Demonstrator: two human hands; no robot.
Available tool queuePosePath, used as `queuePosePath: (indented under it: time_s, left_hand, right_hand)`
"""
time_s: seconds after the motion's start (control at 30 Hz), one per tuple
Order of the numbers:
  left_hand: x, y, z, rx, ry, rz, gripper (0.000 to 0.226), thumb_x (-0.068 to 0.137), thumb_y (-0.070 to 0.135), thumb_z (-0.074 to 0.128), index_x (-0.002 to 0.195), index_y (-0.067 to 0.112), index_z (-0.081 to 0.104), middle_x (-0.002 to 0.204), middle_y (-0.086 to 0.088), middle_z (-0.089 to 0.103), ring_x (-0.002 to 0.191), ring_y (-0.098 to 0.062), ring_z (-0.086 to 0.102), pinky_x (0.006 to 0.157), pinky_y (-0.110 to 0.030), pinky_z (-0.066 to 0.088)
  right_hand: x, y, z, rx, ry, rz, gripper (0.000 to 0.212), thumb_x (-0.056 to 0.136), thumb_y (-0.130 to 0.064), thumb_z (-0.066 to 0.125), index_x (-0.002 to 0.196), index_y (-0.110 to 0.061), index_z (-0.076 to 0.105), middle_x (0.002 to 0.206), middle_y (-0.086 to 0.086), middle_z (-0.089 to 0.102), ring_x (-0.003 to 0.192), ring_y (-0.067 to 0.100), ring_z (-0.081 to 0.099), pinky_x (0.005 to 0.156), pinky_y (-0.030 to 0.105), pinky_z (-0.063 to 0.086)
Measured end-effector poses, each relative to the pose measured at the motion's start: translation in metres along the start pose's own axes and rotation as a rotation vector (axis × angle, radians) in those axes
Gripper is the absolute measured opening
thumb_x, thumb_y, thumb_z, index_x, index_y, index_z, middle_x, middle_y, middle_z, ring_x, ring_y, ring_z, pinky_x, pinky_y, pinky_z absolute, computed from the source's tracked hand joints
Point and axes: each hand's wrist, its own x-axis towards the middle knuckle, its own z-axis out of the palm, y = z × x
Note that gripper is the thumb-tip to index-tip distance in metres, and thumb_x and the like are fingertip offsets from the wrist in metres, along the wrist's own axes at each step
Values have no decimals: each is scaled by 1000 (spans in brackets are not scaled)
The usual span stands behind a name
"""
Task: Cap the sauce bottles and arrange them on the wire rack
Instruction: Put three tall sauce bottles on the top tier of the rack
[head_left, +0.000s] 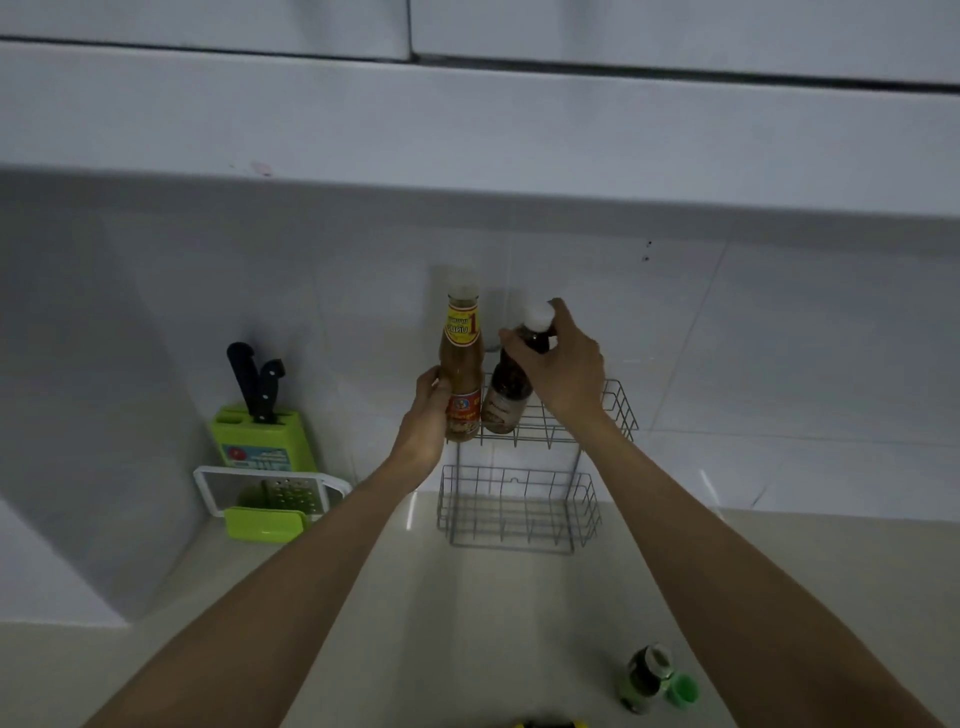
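A two-tier wire rack (621, 410) hangs on the tiled wall above the counter. My left hand (423, 421) grips a tall bottle of light brown sauce (461, 374) with a yellow neck label and a pale cap, upright at the left end of the upper tier. My right hand (563, 369) holds the neck of a dark sauce bottle (506, 400) with a white cap, standing in the upper tier beside the first bottle. The lower tier (519, 506) holds nothing. A small dark bottle (644, 675) with its green flip cap (683, 688) open stands on the counter at the near right.
A green knife block (260, 441) with two black-handled knives stands at the back left. A white and green grater (270, 501) lies in front of it. White cabinets overhang the counter. Something yellow (553, 723) shows at the bottom edge.
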Motion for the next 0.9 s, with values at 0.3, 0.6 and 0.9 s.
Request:
queuePosePath:
  time_s: [0.3, 0.6, 0.9]
  left_hand:
    - [-1, -9, -4, -26, -48, -39, 53, 99, 53, 8, 140, 34, 37, 137, -6, 51, 112, -12, 46, 101, -31, 32]
    - [0, -5, -3, -12, -79, -4, 53, 101, 49, 6, 146, 34, 30, 122, 7, 48, 113, -10, 44, 99, -28, 31]
    - [-4, -13, 0, 79, -74, -30, 62, 99, 53, 17, 154, 28, 3, 162, 0, 17, 148, -20, 19, 120, -35, 15]
  right_hand:
    - [11, 16, 20, -8, -274, 49, 46, 81, -60, 61, 109, -23, 55, 102, -4, 67, 88, 15, 63, 75, 32, 52]
    - [-13, 58, 16, 179, -587, 191, 64, 84, -46, 67, 140, -31, 40, 133, 0, 60, 122, 16, 55, 91, 27, 42]
    - [-36, 43, 15, 167, -484, 135, 68, 93, -41, 56, 149, -20, 21, 142, -2, 46, 126, 10, 44, 102, 29, 38]
